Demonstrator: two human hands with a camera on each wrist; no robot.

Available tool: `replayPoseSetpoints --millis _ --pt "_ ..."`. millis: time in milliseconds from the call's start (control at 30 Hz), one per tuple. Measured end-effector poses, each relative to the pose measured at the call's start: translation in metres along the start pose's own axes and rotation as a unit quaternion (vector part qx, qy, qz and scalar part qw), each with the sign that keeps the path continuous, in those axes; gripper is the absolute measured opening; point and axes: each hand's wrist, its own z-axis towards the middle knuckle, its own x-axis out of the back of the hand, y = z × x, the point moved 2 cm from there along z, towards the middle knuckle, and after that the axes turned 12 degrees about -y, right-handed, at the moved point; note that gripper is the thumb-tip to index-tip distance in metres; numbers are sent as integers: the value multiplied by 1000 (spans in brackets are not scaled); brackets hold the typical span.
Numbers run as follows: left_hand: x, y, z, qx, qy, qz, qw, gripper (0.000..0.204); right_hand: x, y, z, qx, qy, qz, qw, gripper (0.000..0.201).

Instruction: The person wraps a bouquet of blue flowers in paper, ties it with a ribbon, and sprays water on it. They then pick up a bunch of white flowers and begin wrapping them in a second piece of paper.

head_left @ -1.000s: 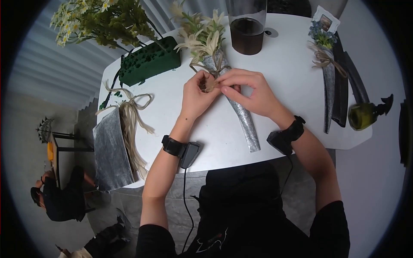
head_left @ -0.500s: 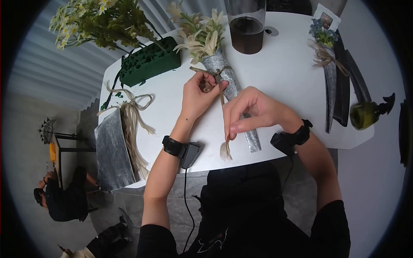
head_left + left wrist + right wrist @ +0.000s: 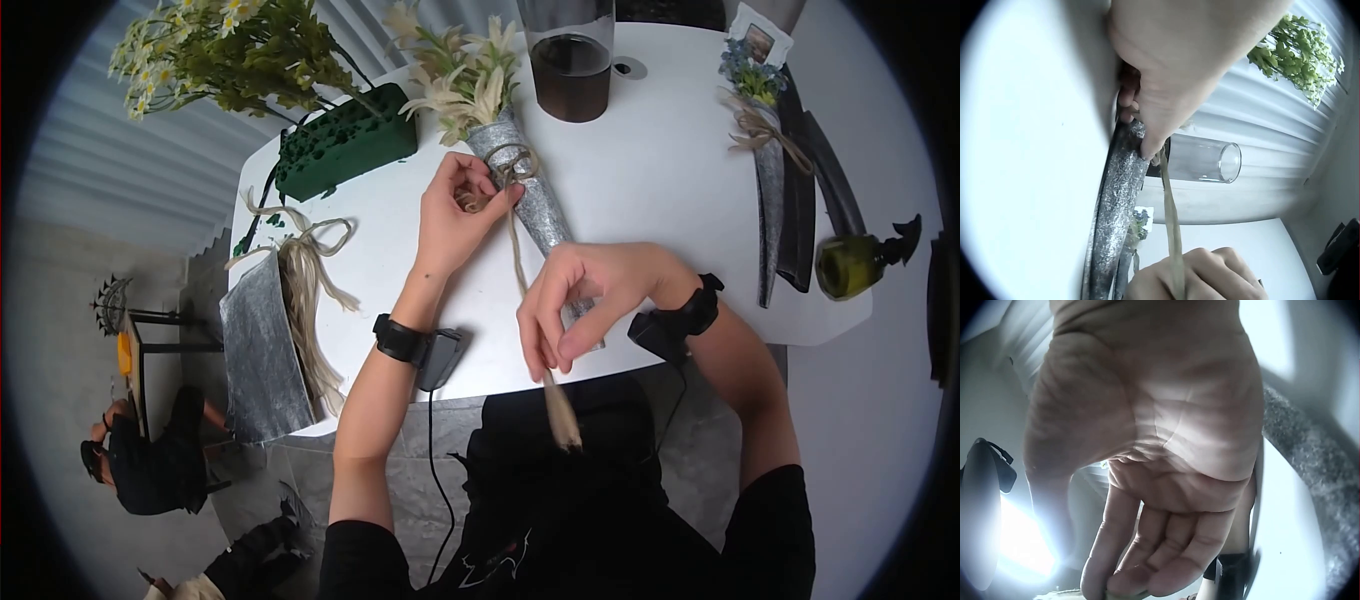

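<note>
A silver-grey paper cone [image 3: 541, 205] filled with cream flowers [image 3: 465, 85] lies on the table, tied round its upper part with tan raffia. At the tie, my left hand [image 3: 452, 217] pinches the raffia, its thumb at the knot and its other fingers curled under. From the knot a long raffia strand [image 3: 517, 245] runs toward my body. My right hand [image 3: 590, 300] holds this strand near its end between curled fingers, over the cone's lower part. The frayed tip hangs beyond the table's front edge. In the left wrist view the strand [image 3: 1172, 231] looks taut.
Left on the table lie a grey sheet [image 3: 263, 350] and a raffia bundle [image 3: 308, 290]. Behind stand a green foam block [image 3: 345, 150] with daisies and a glass vase [image 3: 570, 85] of dark liquid. On the right are another flower cone [image 3: 767, 220] and a green spray bottle [image 3: 845, 268].
My right hand has left the knot and moved toward my body, drawing the raffia strand out long. My left hand stays at the knot, where the raffia now loops round.
</note>
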Motion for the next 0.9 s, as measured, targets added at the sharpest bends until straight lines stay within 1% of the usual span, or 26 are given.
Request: replayPoseSetpoints --millis 67,100,167,200,267,300,333,367,400,433,467,500,567,600,633,700,733,800,833,867,900 --pt "0 2 0 -31 5 2 1000 34 5 -4 -5 23 53 22 998 8" --pt "1 2 0 -31 4 2 1000 34 8 -4 -7 23 54 21 998 8" --pt "2 3 0 -51 1 21 998 33 19 -7 -13 48 165 -37 984 9" --pt "3 3 0 -51 0 21 998 33 25 -5 -14 49 167 -37 984 9" --pt "4 3 -1 -45 11 4 999 34 40 -2 -22 106 320 -103 936 11" --pt "4 3 -1 -45 10 3 999 34 44 0 -23 106 321 -104 935 11" --pt "5 3 -1 -39 22 3 999 34 48 1 -26 106 414 -141 893 12" --pt "5 3 -2 -33 34 2 999 35 54 2 -29 104 501 -177 841 13" --pt "8 3 -1 -33 34 2 999 35 61 8 -36 86 513 -204 830 24" --pt "13 5 -1 -79 71 80 991 36 61 8 -35 86 512 -204 830 24" --pt "17 7 -1 -123 108 157 974 36 61 7 -35 74 538 -229 808 27" --pt "19 6 -3 -123 109 157 974 36 61 6 -36 61 563 -254 784 30" --pt "24 16 -8 -119 181 157 964 34 62 10 -35 53 568 -238 786 32" --pt "24 21 -8 -139 189 149 961 25 63 12 -34 45 573 -222 788 35" --pt "24 23 -8 -139 189 150 960 25 62 12 -33 44 573 -221 788 35" --pt "21 26 -8 -187 169 92 963 17 62 12 -33 83 573 -200 791 32" --pt "20 23 -9 -187 170 91 963 17 62 11 -33 82 573 -200 791 32" --pt "16 15 -9 -117 114 127 978 10 61 7 -33 99 552 -188 807 28" --pt "14 16 -8 -117 115 127 978 10 60 5 -32 98 551 -188 807 28" --pt "9 15 -6 -86 84 45 992 10 58 4 -31 94 530 -158 828 26" --pt "5 15 -4 -55 52 -38 996 12 57 4 -30 89 509 -128 846 24"
